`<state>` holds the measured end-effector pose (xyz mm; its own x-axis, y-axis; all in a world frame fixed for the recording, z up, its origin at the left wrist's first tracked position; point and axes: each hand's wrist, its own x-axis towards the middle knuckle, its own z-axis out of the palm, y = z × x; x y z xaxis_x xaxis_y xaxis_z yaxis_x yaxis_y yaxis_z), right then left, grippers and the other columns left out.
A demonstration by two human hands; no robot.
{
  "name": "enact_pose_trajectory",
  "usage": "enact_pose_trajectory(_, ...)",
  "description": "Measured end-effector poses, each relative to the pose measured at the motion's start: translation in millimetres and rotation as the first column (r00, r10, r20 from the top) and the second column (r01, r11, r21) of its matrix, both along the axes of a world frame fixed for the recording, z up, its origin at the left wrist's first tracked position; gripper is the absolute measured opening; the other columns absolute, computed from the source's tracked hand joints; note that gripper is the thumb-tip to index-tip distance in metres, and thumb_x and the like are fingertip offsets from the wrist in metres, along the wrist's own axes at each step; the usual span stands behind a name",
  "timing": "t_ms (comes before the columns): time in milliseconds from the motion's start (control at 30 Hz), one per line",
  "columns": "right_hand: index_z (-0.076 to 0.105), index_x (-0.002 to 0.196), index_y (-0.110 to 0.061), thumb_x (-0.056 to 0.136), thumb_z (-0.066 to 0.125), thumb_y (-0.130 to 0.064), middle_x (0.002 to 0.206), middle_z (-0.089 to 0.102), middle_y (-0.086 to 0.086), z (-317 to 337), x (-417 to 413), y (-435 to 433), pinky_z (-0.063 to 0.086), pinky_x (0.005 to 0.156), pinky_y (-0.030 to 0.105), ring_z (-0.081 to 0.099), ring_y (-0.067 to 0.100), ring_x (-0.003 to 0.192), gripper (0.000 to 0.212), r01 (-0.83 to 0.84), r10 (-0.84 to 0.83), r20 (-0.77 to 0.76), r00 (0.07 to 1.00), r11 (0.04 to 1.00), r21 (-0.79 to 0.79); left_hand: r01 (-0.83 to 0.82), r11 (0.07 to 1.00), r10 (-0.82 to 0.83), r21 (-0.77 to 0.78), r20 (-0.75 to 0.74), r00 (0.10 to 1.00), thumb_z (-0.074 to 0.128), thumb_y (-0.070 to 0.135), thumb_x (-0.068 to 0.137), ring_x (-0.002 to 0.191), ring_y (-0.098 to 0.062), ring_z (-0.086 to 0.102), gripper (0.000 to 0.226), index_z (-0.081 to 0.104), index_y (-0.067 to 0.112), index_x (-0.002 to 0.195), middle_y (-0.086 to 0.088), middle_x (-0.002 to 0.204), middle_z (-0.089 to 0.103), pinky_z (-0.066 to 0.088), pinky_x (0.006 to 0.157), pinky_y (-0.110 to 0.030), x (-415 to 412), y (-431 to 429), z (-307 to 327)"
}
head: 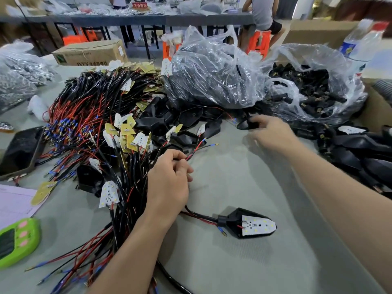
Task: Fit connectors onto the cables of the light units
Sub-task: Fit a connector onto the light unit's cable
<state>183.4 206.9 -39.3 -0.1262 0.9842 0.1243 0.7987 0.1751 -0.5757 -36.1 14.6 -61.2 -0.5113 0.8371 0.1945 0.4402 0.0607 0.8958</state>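
My left hand (169,179) pinches a red and black cable pair (198,148) whose metal-tipped ends stick out up and to the right. That cable runs back under the hand to a black light unit (248,223) with a white LED board, lying on the grey table in front of me. My right hand (269,130), blurred, reaches to the far side and grips a small black connector (247,124) beside the open plastic bag of black connectors (314,92).
A big heap of red and black cables with LED boards (101,128) fills the left. Black housings (186,117) lie in the middle and at the right. A tied bag (212,77), a water bottle (364,43), a green timer (17,240), a phone (21,151) and cardboard boxes surround the work spot.
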Motion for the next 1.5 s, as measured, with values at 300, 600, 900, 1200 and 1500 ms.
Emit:
enact_pose_trajectory(300,0.050,0.126,-0.005,0.093,0.050,-0.014,0.131,0.054,0.022,6,63,5,0.042,0.098,0.050,0.052,0.045,0.120,0.034,0.121,-0.129,0.594,0.794,0.991,0.054,0.035,0.999,-0.034,-0.033,0.018,0.999,0.053,0.011,0.101,0.060,-0.010,0.069,0.021,0.061,0.028,0.094,0.011,0.076,0.073,0.051,0.052,-0.015,5,-2,2)
enact_pose_trajectory(600,0.067,0.103,-0.009,0.083,0.053,0.003,0.111,0.065,0.017,24,51,-19,0.050,0.078,0.039,0.064,0.038,0.100,0.027,-0.025,-0.012,0.616,0.787,0.998,0.051,0.043,0.998,-0.042,-0.040,0.017,0.999,0.053,0.010,0.097,0.058,-0.008,0.068,0.022,0.061,0.029,0.090,0.011,0.073,0.073,0.051,0.054,-0.017,6,-3,3)
enact_pose_trajectory(900,0.075,0.094,-0.021,0.085,0.056,0.005,0.077,0.061,-0.008,1,-16,-100,0.036,0.054,0.011,0.053,0.008,0.066,0.033,-0.138,0.137,-0.050,0.989,0.990,-0.009,0.063,0.997,-0.071,-0.050,-0.193,0.979,0.074,0.023,0.085,0.079,0.011,0.060,0.015,0.075,0.036,0.078,0.036,0.077,0.065,0.039,0.066,-0.001,9,-11,11)
enact_pose_trajectory(1200,0.054,0.093,-0.013,0.099,0.048,0.008,0.074,0.074,0.004,3,-31,-133,0.061,0.065,0.031,0.068,0.019,0.062,0.022,-0.141,-0.283,-0.920,0.273,0.934,-0.329,-0.019,1.000,0.023,0.016,-0.283,0.959,0.078,0.022,0.080,0.080,0.001,0.056,0.015,0.077,0.037,0.078,0.022,0.078,0.059,0.030,0.074,0.005,9,-9,7)
enact_pose_trajectory(1500,0.058,0.096,-0.011,0.100,0.044,0.008,0.080,0.068,0.015,2,-32,-133,0.063,0.064,0.040,0.069,0.032,0.083,0.024,-0.269,-0.379,-0.921,0.087,0.882,-0.388,-0.039,0.999,0.038,-0.005,-0.114,0.993,0.071,0.023,0.082,0.060,-0.002,0.060,0.011,0.072,0.029,0.074,0.017,0.067,0.067,0.042,0.057,-0.008,7,-10,6)
